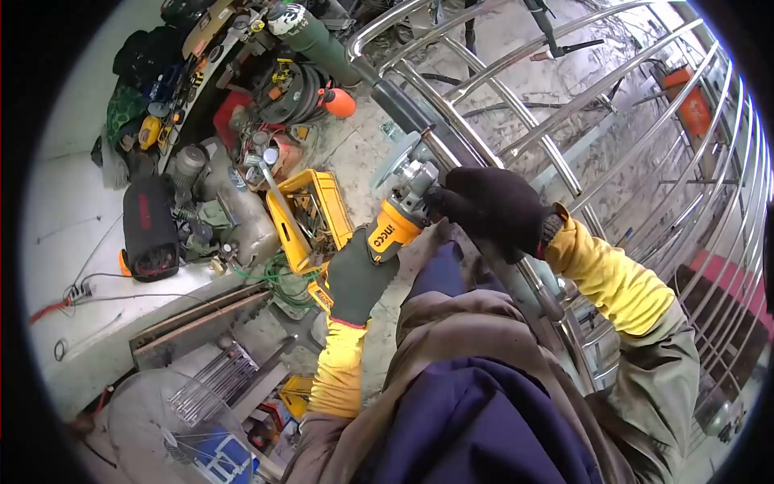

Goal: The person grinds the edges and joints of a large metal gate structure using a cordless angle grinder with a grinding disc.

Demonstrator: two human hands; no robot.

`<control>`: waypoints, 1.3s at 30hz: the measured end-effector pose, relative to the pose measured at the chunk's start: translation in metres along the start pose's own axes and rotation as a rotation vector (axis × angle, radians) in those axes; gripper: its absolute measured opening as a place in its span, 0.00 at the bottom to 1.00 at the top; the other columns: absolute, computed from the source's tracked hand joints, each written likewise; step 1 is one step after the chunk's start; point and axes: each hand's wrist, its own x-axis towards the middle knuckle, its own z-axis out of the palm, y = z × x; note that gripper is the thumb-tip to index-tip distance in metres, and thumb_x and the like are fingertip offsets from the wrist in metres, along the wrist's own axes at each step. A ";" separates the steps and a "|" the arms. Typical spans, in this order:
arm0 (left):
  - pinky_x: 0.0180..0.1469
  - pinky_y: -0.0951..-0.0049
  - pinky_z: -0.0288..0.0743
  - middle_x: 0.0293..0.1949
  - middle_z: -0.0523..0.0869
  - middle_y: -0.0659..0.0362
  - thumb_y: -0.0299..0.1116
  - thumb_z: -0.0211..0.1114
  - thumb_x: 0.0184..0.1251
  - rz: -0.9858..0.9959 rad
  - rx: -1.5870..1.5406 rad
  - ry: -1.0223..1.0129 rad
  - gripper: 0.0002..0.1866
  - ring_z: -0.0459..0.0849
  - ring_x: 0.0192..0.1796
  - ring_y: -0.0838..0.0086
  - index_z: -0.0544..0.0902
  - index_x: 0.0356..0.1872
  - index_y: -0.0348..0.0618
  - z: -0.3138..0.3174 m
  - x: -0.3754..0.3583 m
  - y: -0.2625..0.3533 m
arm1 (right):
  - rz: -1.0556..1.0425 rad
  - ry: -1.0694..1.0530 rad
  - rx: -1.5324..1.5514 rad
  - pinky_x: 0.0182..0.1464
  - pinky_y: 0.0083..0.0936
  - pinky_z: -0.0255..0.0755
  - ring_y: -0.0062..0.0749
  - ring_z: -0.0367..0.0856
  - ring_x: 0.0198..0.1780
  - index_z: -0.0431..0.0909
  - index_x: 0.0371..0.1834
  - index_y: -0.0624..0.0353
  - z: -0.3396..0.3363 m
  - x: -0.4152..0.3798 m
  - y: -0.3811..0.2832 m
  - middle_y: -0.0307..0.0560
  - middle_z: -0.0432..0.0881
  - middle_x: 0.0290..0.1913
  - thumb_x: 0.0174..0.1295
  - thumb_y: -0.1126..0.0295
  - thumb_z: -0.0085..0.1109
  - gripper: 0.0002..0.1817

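An orange angle grinder (395, 227) with a silver gear head is held in front of my body. My left hand (360, 278), in a dark glove, wraps round its body from below. My right hand (496, 208), in a darker glove, is closed at the black side handle by the gear head. The pale grinding disc (393, 161) faces up and left, close beside a tube of the shiny metal railing frame (463, 153). Behind my right hand, the frame's tubes run down along my right side.
A yellow crate (332, 202) with tools stands on the floor at left, near a green gas cylinder (310, 40) and an orange spray bottle (337, 102). A black speaker-like case (151, 228) lies further left. A fan (173, 427) is at lower left. Curved bars fill the right side.
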 end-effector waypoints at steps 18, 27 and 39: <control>0.42 0.48 0.86 0.34 0.92 0.45 0.40 0.77 0.58 0.009 0.148 -0.206 0.21 0.93 0.38 0.45 0.86 0.51 0.43 -0.032 0.031 0.023 | 0.022 0.090 0.132 0.51 0.50 0.82 0.59 0.92 0.45 0.92 0.46 0.55 -0.002 0.027 0.015 0.62 0.91 0.41 0.82 0.42 0.51 0.29; 0.42 0.47 0.85 0.33 0.91 0.45 0.40 0.77 0.60 0.084 0.241 -0.275 0.19 0.92 0.37 0.46 0.84 0.47 0.40 -0.076 0.055 0.063 | 0.013 0.272 0.364 0.54 0.48 0.81 0.58 0.92 0.46 0.90 0.51 0.55 0.014 0.026 0.034 0.59 0.91 0.41 0.83 0.44 0.49 0.28; 0.44 0.46 0.85 0.34 0.91 0.45 0.42 0.75 0.62 0.176 0.315 -0.409 0.19 0.92 0.39 0.44 0.84 0.46 0.39 -0.077 0.081 0.086 | 0.105 0.238 0.648 0.52 0.36 0.81 0.38 0.91 0.42 0.90 0.56 0.59 0.014 0.033 0.059 0.50 0.93 0.40 0.83 0.40 0.51 0.32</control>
